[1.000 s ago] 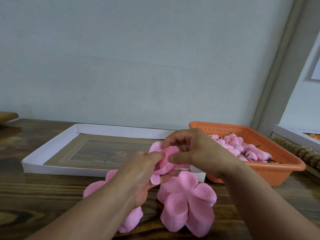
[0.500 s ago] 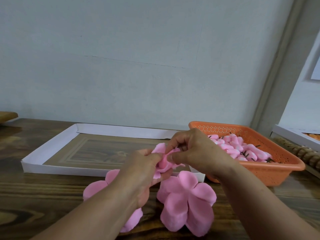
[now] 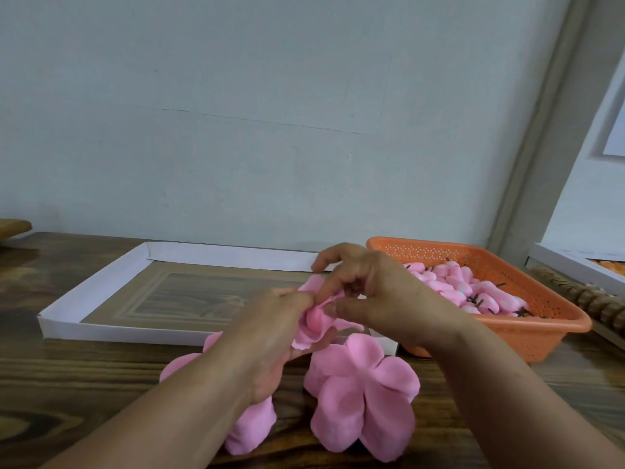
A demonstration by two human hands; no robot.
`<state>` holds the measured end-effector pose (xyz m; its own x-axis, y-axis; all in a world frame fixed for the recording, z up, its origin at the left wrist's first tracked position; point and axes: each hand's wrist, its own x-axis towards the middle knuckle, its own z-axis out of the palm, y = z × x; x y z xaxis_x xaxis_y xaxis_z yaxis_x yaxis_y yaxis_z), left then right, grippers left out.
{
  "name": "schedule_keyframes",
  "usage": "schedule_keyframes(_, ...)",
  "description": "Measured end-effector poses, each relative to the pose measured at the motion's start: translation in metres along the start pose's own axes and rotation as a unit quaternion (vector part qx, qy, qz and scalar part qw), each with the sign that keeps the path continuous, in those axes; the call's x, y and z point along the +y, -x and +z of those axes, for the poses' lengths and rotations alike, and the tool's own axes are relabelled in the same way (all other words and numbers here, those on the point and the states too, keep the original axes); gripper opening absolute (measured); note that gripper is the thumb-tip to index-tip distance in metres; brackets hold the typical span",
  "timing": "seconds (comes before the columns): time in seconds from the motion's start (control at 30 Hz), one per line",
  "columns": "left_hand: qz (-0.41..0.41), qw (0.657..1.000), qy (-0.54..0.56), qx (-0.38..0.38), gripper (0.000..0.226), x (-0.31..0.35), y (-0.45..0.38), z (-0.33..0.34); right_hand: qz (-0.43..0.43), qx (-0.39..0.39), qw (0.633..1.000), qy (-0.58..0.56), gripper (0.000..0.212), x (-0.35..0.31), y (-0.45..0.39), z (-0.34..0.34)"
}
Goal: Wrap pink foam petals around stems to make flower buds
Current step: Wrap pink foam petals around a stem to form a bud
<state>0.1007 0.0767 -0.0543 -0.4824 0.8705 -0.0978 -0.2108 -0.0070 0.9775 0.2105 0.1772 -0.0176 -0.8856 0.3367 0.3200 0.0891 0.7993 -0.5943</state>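
Right above the near edge of the wooden table (image 3: 67,384), a pink foam petal piece (image 3: 313,321) is held up between both hands, crumpled and partly folded in on itself. The left hand (image 3: 270,340) grips it from below and the left, fingers curled around its lower folds with the thumb lying along the top. The right hand (image 3: 368,292) pinches its upper right part, thumb and curled fingers closing on the foam. Whether a stem sits inside the folds cannot be told.

Just below the hands, a flat five-lobed petal cutout (image 3: 363,397) lies on the table, and a second cutout (image 3: 250,431) lies to its left, partly hidden under the left forearm. Behind the hands sits a shallow white cardboard tray (image 3: 91,289). To the right, touching or just beside that tray's corner, an orange plastic basket (image 3: 541,336) holds a heap of finished pink buds (image 3: 449,282) with dark stems sticking out.
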Motion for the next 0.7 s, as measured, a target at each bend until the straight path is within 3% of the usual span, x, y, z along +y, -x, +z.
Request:
schedule_keyframes(0.23, 0.01, 0.998, 0.029, -0.052, 0.032, 0.002, 0.004, -0.001, 0.022, 0.036, 0.998, -0.056, 0.014, 0.007, -0.002, -0.001)
schedule_keyframes(0.4, -0.053, 0.992, 0.116, -0.014, 0.019, 0.002, -0.004, -0.004, 0.041, 0.044, 0.995, -0.073, 0.015, 0.007, -0.002, -0.002)
schedule_keyframes(0.53, -0.049, 0.986, 0.138, -0.077, 0.053, 0.001, -0.004, -0.008, 0.042, 0.034, 0.993, -0.101, 0.031, 0.005, -0.002, 0.001)
schedule_keyframes(0.6, -0.054, 0.981, 0.161, -0.092, 0.047, -0.001, -0.006, -0.009, 0.048, 0.04, 0.991, -0.12, 0.037, 0.007, -0.004, 0.001)
schedule_keyframes(0.7, -0.059, 0.98, 0.159, -0.106, 0.019, 0.0, -0.007, -0.01, 0.06, 0.041, 0.987, -0.141, 0.03, 0.009, -0.003, 0.0)
